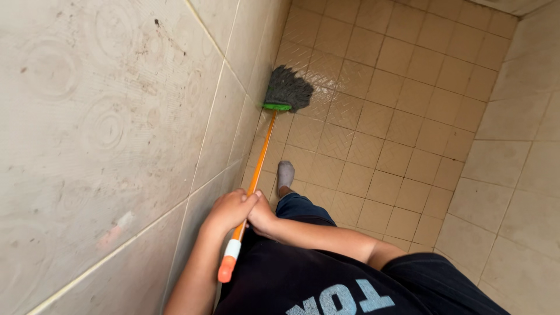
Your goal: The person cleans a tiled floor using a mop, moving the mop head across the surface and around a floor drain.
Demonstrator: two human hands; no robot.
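Big beige tiled wall [99, 134] filling left side, grubby w/ dark specks and smudges, grout lines running diagonal. Another tiled wall [519, 175] on right. Between them a yellowish-tan tiled floor [396, 116], patterned tiles, looks wet and glossy near the far end.

Dark t-shirt [291, 280] w/ pale lettering at bottom centre, blue trouser leg [300, 207] below it, one foot in a grey sock [285, 174] planted flat on floor, just right of the handle.

Mop: long orange handle [256, 166] running along base of left wall, white band and orange end cap sticking out below the hands. Green collar [276, 107] joins it to a dark grey string mop head [289, 88], which sits on floor right at the wall-floor corner, strands touching or nearly touching the wall.

Left hand [228, 211] wrapped round lower handle, fingers curled tight (thumb side up). Right hand [261, 217] just beside it, touching, also closed round the handle; fingertips mostly hidden behind left hand, so exact grip unclear.

Risks, judged from here: floor seems wet and foot is in a sock only, so a slip on a push is likely enough. Both hands bunched near the end cap = weak leverage; head could skid or twist. Handle close to wall; knuckles could scrape tiles, head could smear wall dirt onto floor.
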